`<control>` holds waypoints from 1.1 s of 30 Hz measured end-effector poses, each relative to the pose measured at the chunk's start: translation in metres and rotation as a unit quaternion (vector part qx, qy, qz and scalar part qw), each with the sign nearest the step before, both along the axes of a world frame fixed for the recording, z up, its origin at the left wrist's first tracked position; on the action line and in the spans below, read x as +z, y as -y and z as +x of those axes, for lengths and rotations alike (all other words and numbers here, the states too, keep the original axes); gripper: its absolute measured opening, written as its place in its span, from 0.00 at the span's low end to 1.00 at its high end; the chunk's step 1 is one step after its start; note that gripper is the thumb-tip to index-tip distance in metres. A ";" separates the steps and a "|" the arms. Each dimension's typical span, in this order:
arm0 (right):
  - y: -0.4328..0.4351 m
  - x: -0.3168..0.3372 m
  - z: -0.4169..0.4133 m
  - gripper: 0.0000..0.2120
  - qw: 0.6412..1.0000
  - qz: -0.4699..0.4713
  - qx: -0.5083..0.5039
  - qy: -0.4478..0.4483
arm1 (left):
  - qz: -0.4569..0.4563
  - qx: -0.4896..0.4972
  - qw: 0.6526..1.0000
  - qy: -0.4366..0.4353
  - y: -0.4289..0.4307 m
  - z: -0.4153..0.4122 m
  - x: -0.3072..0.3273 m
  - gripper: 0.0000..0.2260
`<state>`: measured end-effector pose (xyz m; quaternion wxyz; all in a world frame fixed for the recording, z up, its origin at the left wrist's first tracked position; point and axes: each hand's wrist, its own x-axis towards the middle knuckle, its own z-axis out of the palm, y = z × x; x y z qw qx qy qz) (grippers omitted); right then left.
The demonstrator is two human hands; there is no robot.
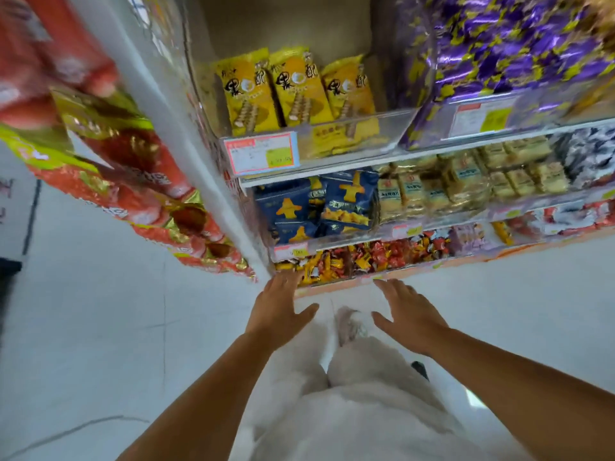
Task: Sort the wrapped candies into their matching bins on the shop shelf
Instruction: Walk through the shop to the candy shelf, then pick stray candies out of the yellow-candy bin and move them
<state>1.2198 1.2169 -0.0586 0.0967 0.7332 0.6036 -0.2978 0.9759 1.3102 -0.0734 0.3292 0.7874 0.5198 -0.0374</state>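
Left hand point(279, 307), right hand point(407, 316) hover at bottom bin point(336, 285) of mixed candies point(369, 256); each grip released, empty. Best pinch one wrapper colour per pass.

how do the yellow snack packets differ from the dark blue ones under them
The yellow packets stand upright in a neat row of three, while the dark blue packets lean and overlap in a loose heap. The yellow packets sit a level above the dark blue packets. Both are sealed snack packs in the leftmost column.

Three yellow packs point(298, 91); two hands point(279, 311) point(409, 319).
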 end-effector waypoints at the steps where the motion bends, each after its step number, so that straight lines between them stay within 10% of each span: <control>1: -0.006 0.002 0.009 0.33 1.000 -0.002 0.018 0.003 | -0.004 0.016 1.000 0.000 0.003 0.004 0.000 0.34; 33: -0.057 -0.159 0.130 0.32 0.986 0.022 0.122 -0.108 | -0.016 0.229 0.973 0.031 0.054 0.133 -0.170 0.34</control>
